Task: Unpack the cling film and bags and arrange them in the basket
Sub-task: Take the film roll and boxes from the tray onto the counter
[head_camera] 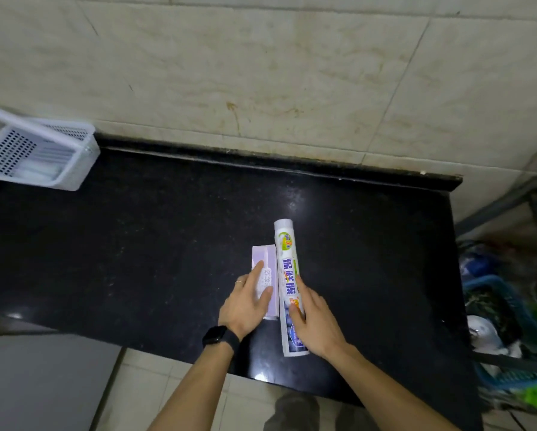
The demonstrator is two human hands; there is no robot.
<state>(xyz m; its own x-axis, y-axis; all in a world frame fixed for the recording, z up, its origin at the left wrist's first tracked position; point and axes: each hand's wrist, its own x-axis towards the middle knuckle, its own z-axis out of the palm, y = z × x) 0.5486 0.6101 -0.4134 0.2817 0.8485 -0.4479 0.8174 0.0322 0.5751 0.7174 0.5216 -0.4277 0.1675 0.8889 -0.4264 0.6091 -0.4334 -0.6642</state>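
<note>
A black table (167,244) against a tiled wall (261,73); at far right a blue crate (509,377) holding clutter

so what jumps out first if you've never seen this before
Two bare hands at the middle of a black counter: the left hand lies flat on a pale purple box, and the right hand rests on a long white cling film roll with bright printed lettering, right beside the box. Far off at the counter's back left corner sits a white perforated basket against the tiled wall, with something pale already inside.
</note>
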